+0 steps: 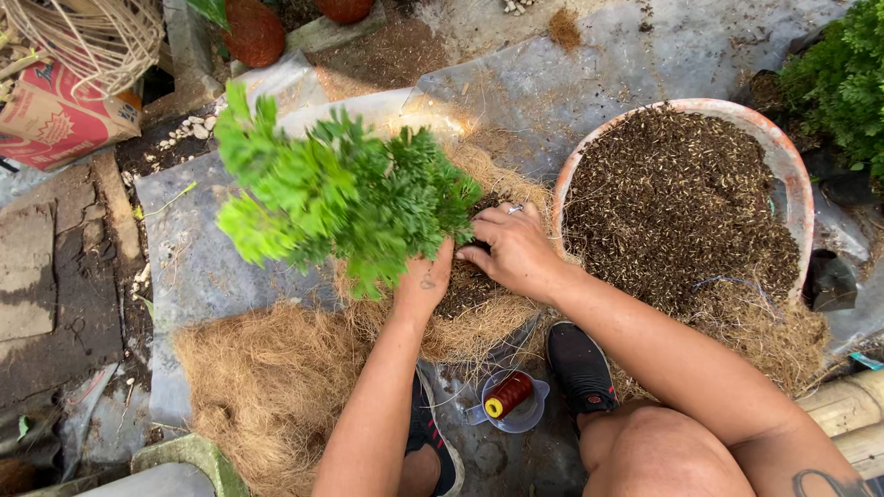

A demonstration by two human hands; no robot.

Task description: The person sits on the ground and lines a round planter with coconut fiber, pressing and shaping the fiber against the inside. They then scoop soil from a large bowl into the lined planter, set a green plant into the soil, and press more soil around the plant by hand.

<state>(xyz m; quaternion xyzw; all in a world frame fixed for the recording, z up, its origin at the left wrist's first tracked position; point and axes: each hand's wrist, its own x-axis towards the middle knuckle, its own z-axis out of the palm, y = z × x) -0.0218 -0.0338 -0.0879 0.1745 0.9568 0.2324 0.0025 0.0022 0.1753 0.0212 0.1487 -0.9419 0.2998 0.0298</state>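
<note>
Grey plastic sheet (571, 83) over ground, coconut fibre pile (267, 387) outdoors.

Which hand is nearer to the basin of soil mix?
Right. The right hand rests on the soil ball just beside the basin; the left hand is farther, under the green plant.

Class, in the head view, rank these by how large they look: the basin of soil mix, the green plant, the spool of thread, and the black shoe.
1. basin of soil mix
2. green plant, nearly as large and closer to the camera, so unsure
3. black shoe
4. spool of thread
</note>
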